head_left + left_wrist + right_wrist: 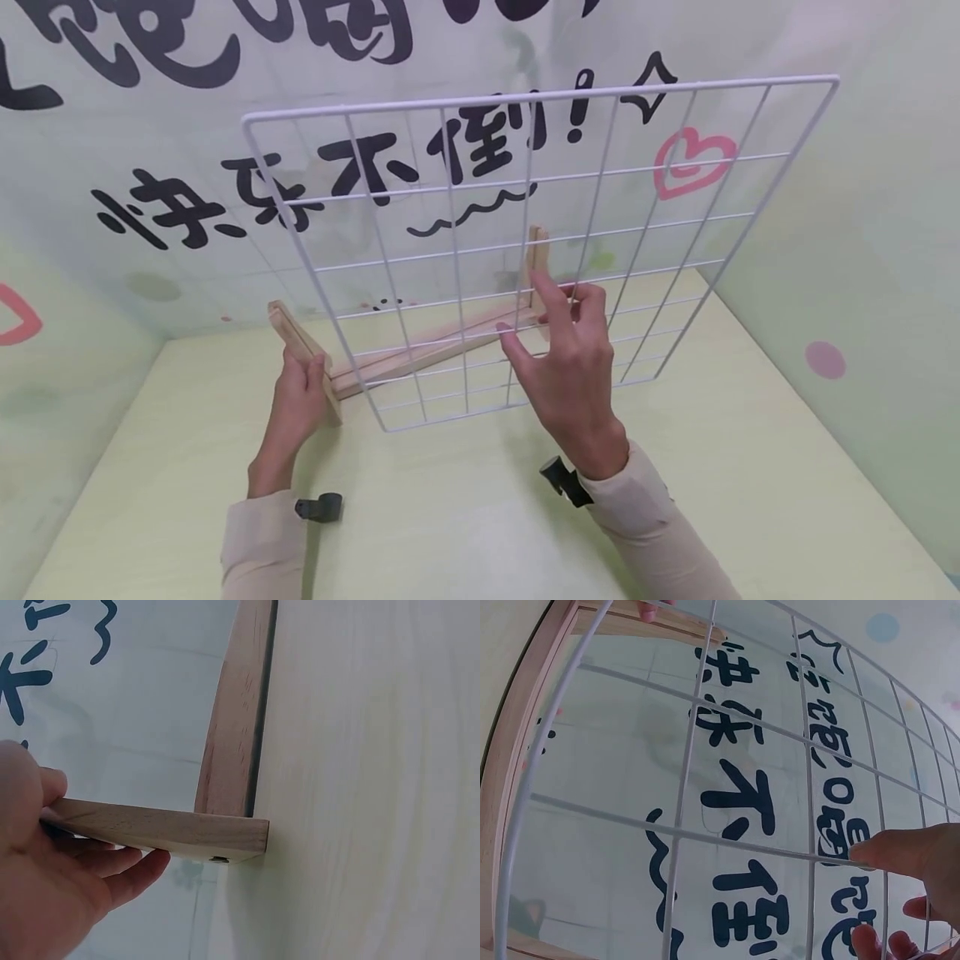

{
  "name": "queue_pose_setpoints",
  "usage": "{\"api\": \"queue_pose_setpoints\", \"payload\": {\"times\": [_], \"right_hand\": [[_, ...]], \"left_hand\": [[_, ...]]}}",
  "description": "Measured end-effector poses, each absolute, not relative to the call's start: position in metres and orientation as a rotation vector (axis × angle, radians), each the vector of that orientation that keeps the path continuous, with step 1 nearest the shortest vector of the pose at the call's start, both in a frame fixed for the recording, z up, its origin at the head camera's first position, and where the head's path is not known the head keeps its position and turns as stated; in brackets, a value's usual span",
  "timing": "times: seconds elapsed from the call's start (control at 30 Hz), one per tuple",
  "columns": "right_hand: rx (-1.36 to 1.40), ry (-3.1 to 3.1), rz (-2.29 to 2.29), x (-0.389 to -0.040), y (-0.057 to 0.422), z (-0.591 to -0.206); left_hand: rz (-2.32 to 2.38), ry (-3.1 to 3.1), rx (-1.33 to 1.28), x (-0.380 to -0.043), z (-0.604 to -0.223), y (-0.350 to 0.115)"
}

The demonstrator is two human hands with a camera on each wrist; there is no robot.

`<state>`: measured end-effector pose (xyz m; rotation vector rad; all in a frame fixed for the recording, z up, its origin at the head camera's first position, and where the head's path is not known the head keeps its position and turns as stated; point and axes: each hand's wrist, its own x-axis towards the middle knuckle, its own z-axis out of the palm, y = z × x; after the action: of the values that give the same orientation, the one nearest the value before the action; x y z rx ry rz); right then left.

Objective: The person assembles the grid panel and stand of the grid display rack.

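A white wire grid panel (540, 97) leans back, tilted, in front of a wooden stand. The stand has a crossbar (420, 362) with an upright piece at each end. My left hand (294, 404) grips the left end piece (165, 829), thumb on one face and fingers on the other. With my right hand (573, 375) I hold the grid by its wires right of the middle. In the right wrist view the thumb (904, 851) lies against a wire and other fingers show beyond the mesh. The right end piece (538, 250) stands partly behind the grid.
Behind the pale tabletop (465, 517) rises a wall (247, 275) with black lettering and pink heart drawings. Side walls (885, 275) close in the table at left and right. Each wrist carries a small black camera mount (322, 507).
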<state>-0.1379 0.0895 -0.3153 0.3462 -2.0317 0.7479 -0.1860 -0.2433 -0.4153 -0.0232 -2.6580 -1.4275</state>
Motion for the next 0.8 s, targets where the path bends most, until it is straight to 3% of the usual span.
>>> {"api": "queue_pose_setpoints", "payload": {"times": [0.8], "right_hand": [[0.305, -2.014, 0.706, -0.1356, 0.086, -0.3151]], "left_hand": [[-1.504, -2.658, -0.267, -0.1842, -0.4159, -0.2496]]}}
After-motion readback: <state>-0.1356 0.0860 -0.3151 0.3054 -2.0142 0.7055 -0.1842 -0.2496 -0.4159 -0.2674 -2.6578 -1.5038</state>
